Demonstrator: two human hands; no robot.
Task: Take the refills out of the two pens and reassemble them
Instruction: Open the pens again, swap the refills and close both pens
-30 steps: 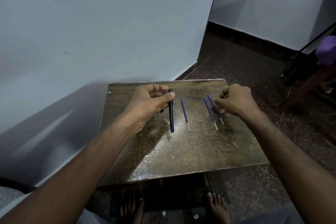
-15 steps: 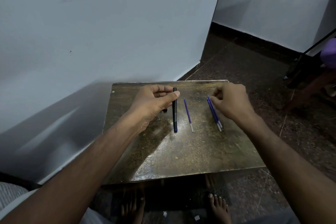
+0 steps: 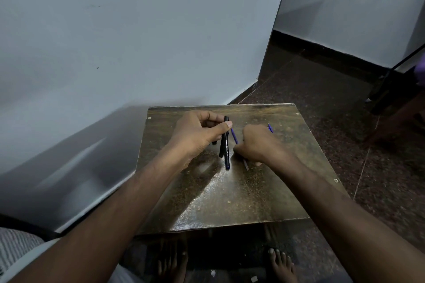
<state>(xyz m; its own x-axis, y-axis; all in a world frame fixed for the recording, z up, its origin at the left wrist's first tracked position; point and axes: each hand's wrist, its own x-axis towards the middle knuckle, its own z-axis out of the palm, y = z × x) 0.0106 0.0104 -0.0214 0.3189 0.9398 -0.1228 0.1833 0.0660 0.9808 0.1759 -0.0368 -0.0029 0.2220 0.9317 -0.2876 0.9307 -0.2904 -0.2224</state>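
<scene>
Nearest us, the bare front of the tabletop (image 3: pixel 230 209) carries nothing, so we have room to bring the work closer if the parts get crowded. The step in hand, as we judge it, is picking up a loose refill to feed into a pen barrel. To do it well we should pinch the refill near its middle, lift it clear of its neighbours, and keep the barrel steady and pointing along the refill so the tip goes in straight and does not bend.

Our right hand (image 3: pixel 259 147) lies knuckles up over the blue refill (image 3: pixel 234 136) next to the pens. Its fingers are curled down onto the refill, whose silver tip pokes out beneath the hand. We cannot tell whether the grip has closed on it or only presses it to the wood.

Just left of it, our left hand (image 3: pixel 195 135) has its grip closed: thumb and fingers pinch the upper part of a black pen barrel (image 3: pixel 223 138), tilted off the surface. A second black pen (image 3: pixel 227 158) with a blue tip runs alongside; whether the hand holds it too is unclear.

Farther back, the blue end of another refill (image 3: pixel 270 127) shows past the right hand
</scene>
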